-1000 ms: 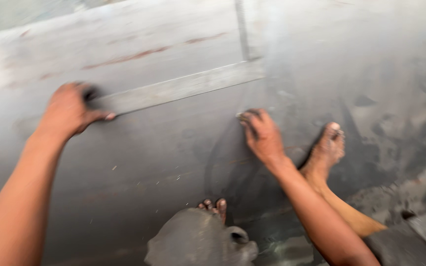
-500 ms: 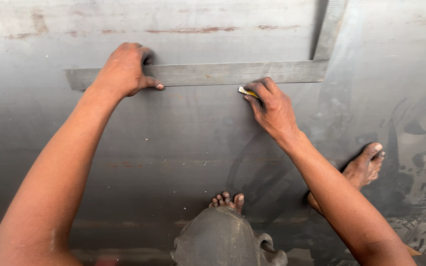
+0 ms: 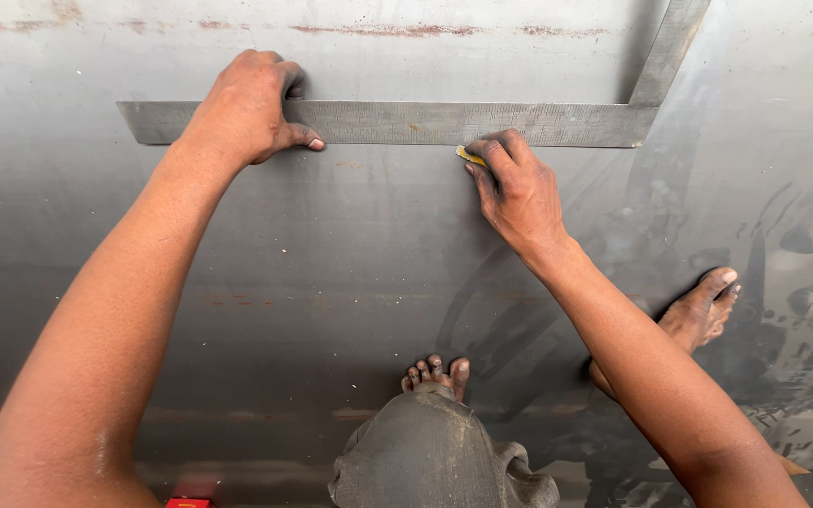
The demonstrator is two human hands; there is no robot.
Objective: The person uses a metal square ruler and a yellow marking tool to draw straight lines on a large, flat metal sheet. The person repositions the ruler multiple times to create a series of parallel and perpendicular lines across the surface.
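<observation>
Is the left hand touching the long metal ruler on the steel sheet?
Touching. The head view shows the left hand lying flat over the metal ruler, with the fingers beyond its upper edge and the thumb under its lower edge.

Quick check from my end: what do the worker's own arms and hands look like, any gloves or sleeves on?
Both are bare. The left hand and right hand wear no gloves, rings or watch, and neither forearm has a sleeve in view. Dark grime smudges the knuckles and fingers, most on the right hand. Fingernails are short.

Soft, even daylight, sharp focus, faint sheen on the metal sheet (image 3: 350,282), weak shadows beneath the arms.
</observation>
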